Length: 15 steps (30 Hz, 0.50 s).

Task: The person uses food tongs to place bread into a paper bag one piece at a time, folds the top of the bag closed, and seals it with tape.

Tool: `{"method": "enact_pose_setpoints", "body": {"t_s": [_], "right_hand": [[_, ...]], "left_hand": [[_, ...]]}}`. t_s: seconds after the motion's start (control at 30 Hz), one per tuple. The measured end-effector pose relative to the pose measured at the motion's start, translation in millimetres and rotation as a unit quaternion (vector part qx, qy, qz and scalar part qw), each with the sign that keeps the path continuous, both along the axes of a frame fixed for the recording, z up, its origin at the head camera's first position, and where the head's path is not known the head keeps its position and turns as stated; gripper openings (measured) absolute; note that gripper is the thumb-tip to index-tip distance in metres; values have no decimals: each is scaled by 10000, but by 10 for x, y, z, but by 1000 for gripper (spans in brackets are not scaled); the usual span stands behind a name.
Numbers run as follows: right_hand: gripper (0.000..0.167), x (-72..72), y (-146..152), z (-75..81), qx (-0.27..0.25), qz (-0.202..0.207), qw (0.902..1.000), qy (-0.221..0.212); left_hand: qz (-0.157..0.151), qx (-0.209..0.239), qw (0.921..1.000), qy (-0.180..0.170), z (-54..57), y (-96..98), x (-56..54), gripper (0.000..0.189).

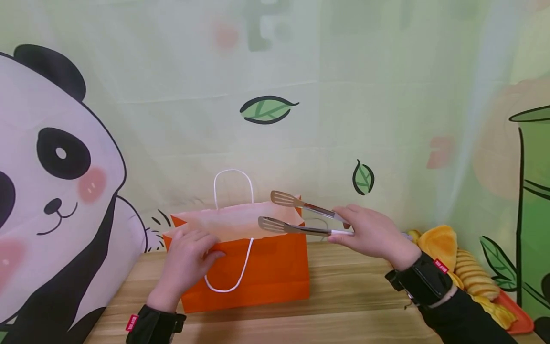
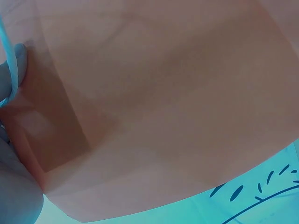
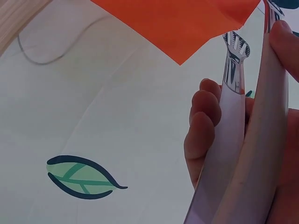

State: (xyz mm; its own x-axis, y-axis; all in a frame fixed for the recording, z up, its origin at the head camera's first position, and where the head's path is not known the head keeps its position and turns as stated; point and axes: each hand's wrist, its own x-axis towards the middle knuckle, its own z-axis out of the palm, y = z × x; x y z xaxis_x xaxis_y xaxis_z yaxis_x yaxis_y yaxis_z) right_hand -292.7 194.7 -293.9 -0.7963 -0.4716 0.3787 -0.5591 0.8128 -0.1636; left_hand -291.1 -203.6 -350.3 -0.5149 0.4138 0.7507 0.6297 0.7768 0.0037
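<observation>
An orange paper bag (image 1: 266,272) with white cord handles stands on the wooden table, its pale mouth spread open. My left hand (image 1: 191,255) holds the front rim near the left corner. In the left wrist view the bag's inside (image 2: 177,93) fills most of the picture, with a fingertip (image 2: 19,65) by the cord handle. My right hand (image 1: 374,234) grips serving tongs (image 1: 311,231) with slotted metal ends and white handles (image 3: 254,126). The tongs are spread apart with nothing between their ends, which point left over the bag's right part.
To the right, partly behind my right wrist, a red tray (image 1: 522,315) bears several bread pieces (image 1: 474,274). Wooden table (image 1: 343,306) extends around the bag. Behind it hangs a pale green cloth (image 1: 172,119) printed with a panda and leaves.
</observation>
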Motion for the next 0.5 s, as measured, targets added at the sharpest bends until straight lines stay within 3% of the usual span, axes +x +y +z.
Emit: {"method": "enact_pose_setpoints", "body": {"t_s": [0.5], "right_hand": [[60,15,137,21,-127,-236,9996,-82]], "left_hand": [[26,54,10000,-47,9,16,7,29]]}}
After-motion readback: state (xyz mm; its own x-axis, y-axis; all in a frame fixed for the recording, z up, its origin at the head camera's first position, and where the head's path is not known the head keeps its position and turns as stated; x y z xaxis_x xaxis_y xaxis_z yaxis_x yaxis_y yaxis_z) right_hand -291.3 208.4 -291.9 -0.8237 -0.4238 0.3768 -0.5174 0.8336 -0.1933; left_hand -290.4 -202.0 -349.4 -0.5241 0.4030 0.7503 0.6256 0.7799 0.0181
